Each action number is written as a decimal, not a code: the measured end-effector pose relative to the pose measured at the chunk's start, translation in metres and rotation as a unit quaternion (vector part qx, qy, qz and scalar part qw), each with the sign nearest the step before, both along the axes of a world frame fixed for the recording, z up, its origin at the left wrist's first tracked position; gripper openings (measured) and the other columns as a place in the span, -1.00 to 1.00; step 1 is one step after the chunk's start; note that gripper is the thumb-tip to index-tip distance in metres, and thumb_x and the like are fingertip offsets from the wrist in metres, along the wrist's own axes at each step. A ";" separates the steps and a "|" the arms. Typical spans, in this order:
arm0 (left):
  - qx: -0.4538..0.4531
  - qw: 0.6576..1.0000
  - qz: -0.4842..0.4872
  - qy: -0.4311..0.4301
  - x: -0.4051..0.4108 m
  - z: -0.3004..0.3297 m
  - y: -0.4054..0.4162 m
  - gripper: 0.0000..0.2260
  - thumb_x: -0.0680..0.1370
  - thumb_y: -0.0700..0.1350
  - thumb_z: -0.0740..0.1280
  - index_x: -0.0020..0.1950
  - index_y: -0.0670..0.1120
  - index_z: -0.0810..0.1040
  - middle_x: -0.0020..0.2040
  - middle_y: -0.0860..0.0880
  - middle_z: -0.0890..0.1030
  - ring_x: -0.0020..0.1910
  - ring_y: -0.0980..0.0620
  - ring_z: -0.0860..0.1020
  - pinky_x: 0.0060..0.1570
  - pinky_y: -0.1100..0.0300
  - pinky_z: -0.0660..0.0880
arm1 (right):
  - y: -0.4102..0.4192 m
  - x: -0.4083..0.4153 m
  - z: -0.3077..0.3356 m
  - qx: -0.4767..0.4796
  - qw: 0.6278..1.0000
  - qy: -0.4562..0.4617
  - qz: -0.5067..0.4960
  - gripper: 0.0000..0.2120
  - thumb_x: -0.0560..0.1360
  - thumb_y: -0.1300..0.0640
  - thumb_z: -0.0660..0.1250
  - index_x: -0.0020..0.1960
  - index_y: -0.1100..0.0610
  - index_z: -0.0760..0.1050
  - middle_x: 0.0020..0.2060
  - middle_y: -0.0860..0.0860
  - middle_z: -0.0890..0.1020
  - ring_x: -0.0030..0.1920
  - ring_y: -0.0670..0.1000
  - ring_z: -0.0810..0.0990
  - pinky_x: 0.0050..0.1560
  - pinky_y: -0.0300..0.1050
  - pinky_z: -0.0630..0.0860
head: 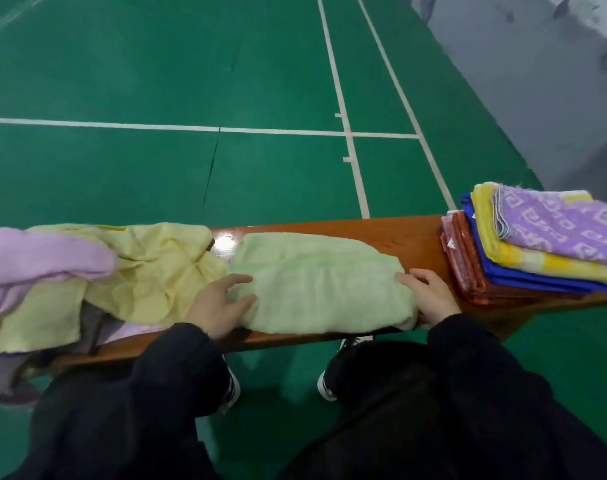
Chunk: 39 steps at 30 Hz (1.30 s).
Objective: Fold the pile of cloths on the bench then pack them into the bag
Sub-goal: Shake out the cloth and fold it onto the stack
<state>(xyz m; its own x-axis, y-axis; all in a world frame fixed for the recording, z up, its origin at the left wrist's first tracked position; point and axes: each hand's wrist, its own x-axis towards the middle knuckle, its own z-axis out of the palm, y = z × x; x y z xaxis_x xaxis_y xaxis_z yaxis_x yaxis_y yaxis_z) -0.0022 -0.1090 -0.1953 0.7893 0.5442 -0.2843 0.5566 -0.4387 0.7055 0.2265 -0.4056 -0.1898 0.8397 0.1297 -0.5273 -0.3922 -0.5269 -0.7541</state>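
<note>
Nearest: dark sleeves, knees and shoes below the table (381,233) edge.

L hand (219,303) lies on the left end of the pale green cloth (315,285), fingers spread and only lightly bent, thumb along the near edge; reads as pressing, not pinching. R hand (430,296) sits at the cloth's right end, fingers bent at the edge; can't tell if the grip has fabric tucked in it or just rests there.

The green cloth lies mid-table, part-folded, its near edge hanging a bit past the table lip.

Doing this step well, as I judge it:
- Flatten first: sweep both palms outward so no air or wrinkle gets trapped.
- Pull the near edge back onto the table before the next fold, or it'll drag off.
- Match corners, then crease w/ a flat palm; terry is thick and springs back.
- Aim for the footprint of the folded stack (537,251) at the right (purple patterned on top, then yellow, blue, red-orange) so it stacks square.

Left: the unfolded pile (97,275), yellow and lilac cloths w/ grey beneath, touching the green one's left end; keep them apart so nothing gets caught in the fold.

Beyond: green court floor (156,81) w/ white lines. No bag in view.
</note>
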 end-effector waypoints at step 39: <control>0.384 0.851 -0.359 -0.011 0.045 -0.026 -0.032 -0.38 0.57 0.36 0.09 0.54 0.07 0.30 0.54 -0.06 0.35 0.55 -0.12 0.25 0.52 -0.11 0.18 | 0.010 -0.055 -0.031 -0.220 0.747 -0.478 0.406 -0.43 0.54 -0.21 0.29 0.48 0.01 0.39 0.47 0.12 0.40 0.45 0.13 0.39 0.43 0.15 0.41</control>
